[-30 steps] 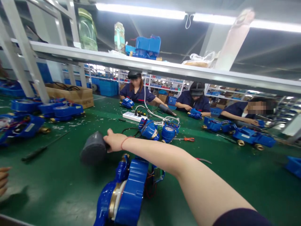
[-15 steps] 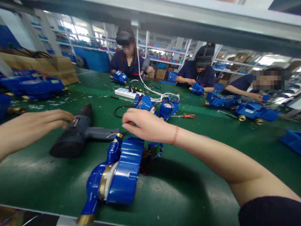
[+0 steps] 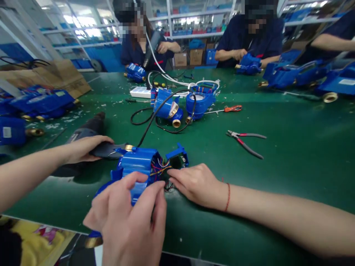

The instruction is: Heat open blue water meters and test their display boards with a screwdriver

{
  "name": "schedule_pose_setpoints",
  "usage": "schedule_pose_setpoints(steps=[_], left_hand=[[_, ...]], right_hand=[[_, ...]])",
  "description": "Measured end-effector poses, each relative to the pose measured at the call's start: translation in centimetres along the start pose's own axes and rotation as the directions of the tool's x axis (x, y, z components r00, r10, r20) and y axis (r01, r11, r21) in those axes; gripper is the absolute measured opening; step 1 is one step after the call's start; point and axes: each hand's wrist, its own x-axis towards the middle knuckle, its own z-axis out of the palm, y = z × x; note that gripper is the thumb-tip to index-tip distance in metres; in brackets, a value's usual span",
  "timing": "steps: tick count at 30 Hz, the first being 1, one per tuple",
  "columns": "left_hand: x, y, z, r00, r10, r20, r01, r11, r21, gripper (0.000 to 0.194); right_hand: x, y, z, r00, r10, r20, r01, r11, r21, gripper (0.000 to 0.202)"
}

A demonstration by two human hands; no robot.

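The meter [image 3: 138, 159] lay near the bench's [image 3: 294, 155] front edge. The left hand [image 3: 124, 218] and right hand [image 3: 198, 186] had just come to its wires [image 3: 156, 170], so attention had apparently turned to the wiring. Its long axis slanted away rightward from that edge; the open casing faced right, toward the board [image 3: 176, 161]. Both hands' fingertips were bunched; whether they gripped wire, I couldn't tell. A co-worker's hand [image 3: 85, 149] was now on the heat gun [image 3: 88, 127].
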Motion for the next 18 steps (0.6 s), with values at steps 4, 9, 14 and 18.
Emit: schedule_pose_setpoints(steps=[4,9,14,18], left_hand=[[-2.5,2.6,-0.2,0.993,0.118,-0.012,-0.118,0.992,0.037,0.017],[-3.8,2.4,2.8,0.971,-0.101,0.218,0.108,0.994,-0.02,0.044],[-3.5,2.9,5.5,0.934,-0.269,0.234,0.281,0.959,-0.021,0.042],[-3.2,3.0,5.9,0.927,-0.314,0.206,0.339,0.936,-0.099,0.031]], right_hand=[[0.6,-0.5,-0.4,0.99,0.087,0.109,-0.084,0.996,-0.035,0.013],[0.1,-0.5,-0.7,0.969,0.177,0.173,-0.174,0.984,-0.034,0.011],[0.1,-0.3,0.0,0.963,0.184,0.198,-0.188,0.982,0.002,0.011],[0.3,-0.2,0.2,0.962,0.178,0.208,-0.19,0.981,0.038,0.013]])
